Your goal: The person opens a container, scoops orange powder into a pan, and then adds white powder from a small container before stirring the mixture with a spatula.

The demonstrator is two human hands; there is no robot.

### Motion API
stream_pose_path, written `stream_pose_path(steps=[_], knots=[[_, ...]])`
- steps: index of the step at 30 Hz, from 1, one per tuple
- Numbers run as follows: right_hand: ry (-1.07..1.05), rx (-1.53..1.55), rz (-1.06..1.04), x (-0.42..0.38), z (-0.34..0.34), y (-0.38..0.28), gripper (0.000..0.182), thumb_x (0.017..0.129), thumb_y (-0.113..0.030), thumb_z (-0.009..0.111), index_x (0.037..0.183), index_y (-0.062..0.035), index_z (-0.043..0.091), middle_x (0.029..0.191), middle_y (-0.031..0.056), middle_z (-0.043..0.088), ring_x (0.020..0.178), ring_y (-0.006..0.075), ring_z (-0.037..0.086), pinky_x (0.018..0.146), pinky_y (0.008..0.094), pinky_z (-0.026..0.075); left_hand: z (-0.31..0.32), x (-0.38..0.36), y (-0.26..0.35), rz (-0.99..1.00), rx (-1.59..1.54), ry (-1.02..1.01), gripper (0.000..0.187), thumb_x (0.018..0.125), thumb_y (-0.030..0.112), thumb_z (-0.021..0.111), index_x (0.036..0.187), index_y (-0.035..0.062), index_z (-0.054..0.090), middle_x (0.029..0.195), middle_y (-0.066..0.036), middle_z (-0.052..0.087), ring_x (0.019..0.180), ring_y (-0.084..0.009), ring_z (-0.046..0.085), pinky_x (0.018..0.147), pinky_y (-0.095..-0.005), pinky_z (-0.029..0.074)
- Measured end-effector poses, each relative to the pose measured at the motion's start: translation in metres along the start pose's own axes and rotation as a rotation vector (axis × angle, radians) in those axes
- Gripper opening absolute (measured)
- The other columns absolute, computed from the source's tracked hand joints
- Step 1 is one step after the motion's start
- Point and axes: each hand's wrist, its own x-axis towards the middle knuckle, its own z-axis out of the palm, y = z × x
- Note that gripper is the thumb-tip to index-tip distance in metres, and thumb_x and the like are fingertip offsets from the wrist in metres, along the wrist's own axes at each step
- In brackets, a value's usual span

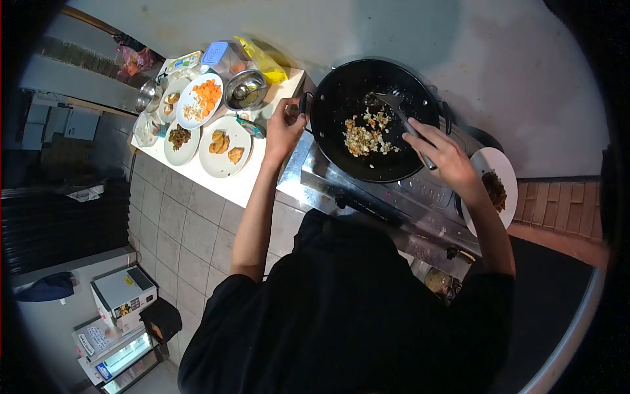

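A black wok [331,141] sits on the stove, with chopped pale and browned food [367,136] in its middle. My left hand [285,131] is closed round the wok's left side handle [302,105]. My right hand [441,152] grips the dark handle of a spatula [394,105], whose blade rests in the wok at the upper edge of the food. Close to my right forearm is a white plate [482,164] with dark browned food [494,192] on it, partly hidden by the arm.
On the left, a white table [233,190] holds plates of fried pieces [220,143], chopped greens [178,137] and orange carrot pieces [205,95], plus a metal bowl [254,98], a blue-lidded container [220,56] and a yellow bag [262,59]. The steel stove [367,203] runs beneath the wok, against the wall.
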Motion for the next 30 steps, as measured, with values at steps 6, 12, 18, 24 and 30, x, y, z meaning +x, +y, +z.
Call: stream_pose_path(steps=[6,12,18,24,30], knots=[[-0.102,-0.120,0.044,-0.014,0.017,0.015,0.055,0.071,0.010,0.066,0.125,-0.0050,0.064,0.145,0.0181,0.049,0.124,0.0333,0.057,0.098,0.0410,0.054,0.002,0.000,-0.003,-0.010,-0.007,0.002,0.033,0.088,0.007,0.068,0.120,0.0051,0.059,0.077,-0.006,0.068,0.065,-0.0087,0.056,0.062,-0.0257,0.045],[-0.091,-0.120,0.101,-0.015,0.005,0.009,0.057,0.071,0.011,0.065,0.126,-0.0044,0.063,0.144,0.0180,0.049,0.126,0.0335,0.056,0.097,0.0407,0.054,0.004,0.001,-0.004,0.005,-0.012,0.003,0.033,0.088,0.006,0.068,0.120,0.0047,0.059,0.079,-0.006,0.068,0.065,-0.0078,0.056,0.061,-0.0245,0.044],[-0.029,-0.116,0.074,-0.016,0.012,0.012,0.058,0.068,0.012,0.066,0.124,-0.0048,0.064,0.143,0.0179,0.051,0.123,0.0341,0.057,0.097,0.0408,0.054,0.002,0.002,-0.001,0.003,-0.022,0.013,0.033,0.088,0.007,0.069,0.119,0.0056,0.060,0.078,-0.006,0.069,0.065,-0.0080,0.056,0.060,-0.0247,0.044],[0.021,-0.058,0.097,-0.007,0.013,0.011,0.045,0.075,0.007,0.069,0.118,-0.0040,0.066,0.137,0.0181,0.056,0.118,0.0348,0.061,0.095,0.0403,0.055,0.001,0.004,-0.005,-0.011,0.001,0.015,0.033,0.088,0.008,0.070,0.119,0.0063,0.060,0.078,-0.006,0.070,0.066,-0.0086,0.057,0.062,-0.0249,0.045],[0.283,0.178,0.248,0.037,-0.011,0.013,0.016,0.091,-0.008,0.066,0.106,-0.0026,0.069,0.102,0.0199,0.069,0.090,0.0391,0.067,0.079,0.0380,0.054,0.002,0.003,-0.005,-0.021,-0.010,0.003,0.033,0.088,0.007,0.069,0.119,0.0062,0.060,0.079,-0.008,0.070,0.067,-0.0096,0.058,0.064,-0.0258,0.047]])
